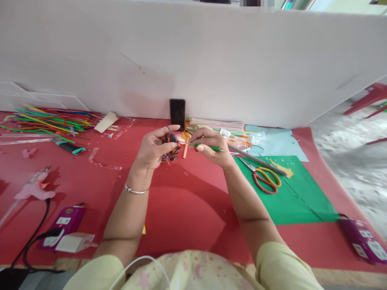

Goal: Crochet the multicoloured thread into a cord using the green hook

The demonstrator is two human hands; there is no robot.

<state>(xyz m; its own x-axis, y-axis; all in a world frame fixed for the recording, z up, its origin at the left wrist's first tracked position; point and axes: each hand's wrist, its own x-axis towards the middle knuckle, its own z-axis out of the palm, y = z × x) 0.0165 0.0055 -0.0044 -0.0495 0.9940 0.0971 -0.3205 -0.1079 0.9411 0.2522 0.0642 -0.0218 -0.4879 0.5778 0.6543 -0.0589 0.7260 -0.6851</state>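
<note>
My left hand (150, 148) is closed on a small crocheted piece (171, 150) of dark, multicoloured yarn, pinched between thumb and fingers. A silver bangle (137, 190) circles that wrist. Opposite it, my right hand (214, 141) grips a crochet hook (215, 148) with a green handle. The hook's thin metal shaft points left toward the yarn piece; whether its tip sits inside a stitch is too small to tell. Both hands are raised over the red table (184, 209). Behind them a black phone (177, 113) leans upright against the white board.
Scissors (266, 180) with red and yellow handles lie on a green sheet (298, 197) at right. Coloured pipe cleaners (57, 121) are heaped at back left. A pink glue gun (36, 187) and purple power strip (68, 221) occupy the left. A white board (211, 60) walls the back.
</note>
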